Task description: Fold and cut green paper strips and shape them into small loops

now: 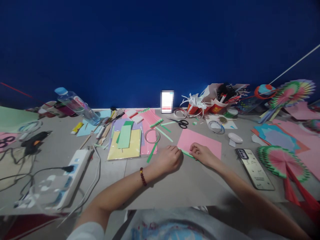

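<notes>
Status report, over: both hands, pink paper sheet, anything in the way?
Left hand curled at one end of thin green paper strip. Right hand at strip, over near edge of pink rectangular paper sheet. Black-handled scissors beyond, clear of hands.

The left hand [170,159] curls its fingertips out of sight, so its grip on the green strip [186,153] cannot be made out. The right hand [201,153] covers part of a pink sheet [210,141]. At the far middle, a bright panel [167,101] is blurred into squares. Small print on the bottle [77,101], far left, is unreadable. The left edge cuts off scissors [6,141] and a pale green sheet [15,118].
</notes>
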Action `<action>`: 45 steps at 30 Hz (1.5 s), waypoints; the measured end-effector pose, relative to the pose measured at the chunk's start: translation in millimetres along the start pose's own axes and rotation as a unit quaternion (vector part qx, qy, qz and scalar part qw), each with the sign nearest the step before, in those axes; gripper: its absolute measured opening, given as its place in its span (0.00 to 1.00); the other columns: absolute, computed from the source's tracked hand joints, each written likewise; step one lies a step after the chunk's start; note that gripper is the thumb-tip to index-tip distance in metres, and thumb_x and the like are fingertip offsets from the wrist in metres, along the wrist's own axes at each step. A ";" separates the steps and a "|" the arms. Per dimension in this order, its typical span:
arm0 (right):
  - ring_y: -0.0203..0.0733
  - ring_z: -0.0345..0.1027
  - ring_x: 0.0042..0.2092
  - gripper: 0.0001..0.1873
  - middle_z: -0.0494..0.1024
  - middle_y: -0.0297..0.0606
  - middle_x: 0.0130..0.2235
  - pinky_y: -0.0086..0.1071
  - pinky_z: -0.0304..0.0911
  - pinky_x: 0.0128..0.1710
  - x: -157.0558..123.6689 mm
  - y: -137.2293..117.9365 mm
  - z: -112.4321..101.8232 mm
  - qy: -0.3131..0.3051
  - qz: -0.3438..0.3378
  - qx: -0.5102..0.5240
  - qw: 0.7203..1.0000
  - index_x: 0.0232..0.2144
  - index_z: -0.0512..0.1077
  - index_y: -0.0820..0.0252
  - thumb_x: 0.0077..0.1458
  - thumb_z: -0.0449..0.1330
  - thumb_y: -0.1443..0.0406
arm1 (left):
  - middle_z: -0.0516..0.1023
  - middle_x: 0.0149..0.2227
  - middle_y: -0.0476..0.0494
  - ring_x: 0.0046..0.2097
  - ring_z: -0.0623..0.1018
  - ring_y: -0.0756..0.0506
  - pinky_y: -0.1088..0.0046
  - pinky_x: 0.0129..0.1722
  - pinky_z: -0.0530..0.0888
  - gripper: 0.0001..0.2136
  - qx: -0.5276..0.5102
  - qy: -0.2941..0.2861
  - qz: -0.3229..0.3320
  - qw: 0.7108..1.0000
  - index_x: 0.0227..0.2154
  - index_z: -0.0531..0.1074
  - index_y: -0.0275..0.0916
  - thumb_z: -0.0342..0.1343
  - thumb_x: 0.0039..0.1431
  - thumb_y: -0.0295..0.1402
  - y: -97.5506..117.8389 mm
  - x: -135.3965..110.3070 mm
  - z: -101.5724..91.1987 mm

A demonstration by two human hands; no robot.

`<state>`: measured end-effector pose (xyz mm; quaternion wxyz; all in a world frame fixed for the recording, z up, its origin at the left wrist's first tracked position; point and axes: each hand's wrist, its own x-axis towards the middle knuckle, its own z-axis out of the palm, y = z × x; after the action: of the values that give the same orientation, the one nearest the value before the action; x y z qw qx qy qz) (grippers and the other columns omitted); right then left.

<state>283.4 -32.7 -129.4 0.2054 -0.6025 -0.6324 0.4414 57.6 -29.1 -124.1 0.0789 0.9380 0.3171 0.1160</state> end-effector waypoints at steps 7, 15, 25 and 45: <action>0.35 0.64 0.23 0.06 0.68 0.27 0.22 0.28 0.58 0.25 1.2 -5.0 -0.7 -0.005 0.010 -0.008 1.000 0.30 0.63 0.56 0.48 0.57 0.63 | 0.72 0.39 0.39 0.43 0.71 0.40 0.62 0.44 0.68 0.13 0.015 -0.011 -0.001 1.000 0.46 0.66 0.34 0.49 0.59 0.32 7.4 1.3 -5.6; 0.35 0.64 0.22 0.05 0.69 0.27 0.21 0.28 0.57 0.24 1.3 -9.3 -1.0 -0.002 0.010 -0.030 0.999 0.29 0.63 0.56 0.47 0.57 0.65 | 0.70 0.38 0.39 0.42 0.70 0.41 0.62 0.42 0.66 0.11 0.029 -0.026 -0.002 0.999 0.43 0.68 0.34 0.46 0.62 0.33 11.6 3.5 -6.4; 0.34 0.63 0.21 0.08 0.67 0.26 0.20 0.27 0.57 0.22 -5.1 -6.6 -6.9 -0.001 0.047 -0.017 0.999 0.29 0.64 0.56 0.46 0.59 0.62 | 0.70 0.40 0.39 0.44 0.69 0.40 0.62 0.43 0.65 0.11 0.040 -0.034 0.008 0.999 0.43 0.68 0.34 0.49 0.61 0.34 10.6 2.1 -3.7; 0.32 0.65 0.23 0.07 0.72 0.31 0.25 0.23 0.59 0.18 -27.0 3.1 -18.6 -0.029 0.127 0.076 0.989 0.30 0.66 0.58 0.47 0.58 0.64 | 0.70 0.43 0.37 0.46 0.70 0.40 0.61 0.44 0.67 0.12 0.049 -0.024 0.008 0.998 0.45 0.68 0.33 0.50 0.60 0.32 8.6 1.7 3.4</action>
<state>305.0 -52.8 -114.7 0.1744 -0.6471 -0.5213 0.5283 64.8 -35.0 -125.3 0.0391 0.9457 0.3129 0.0784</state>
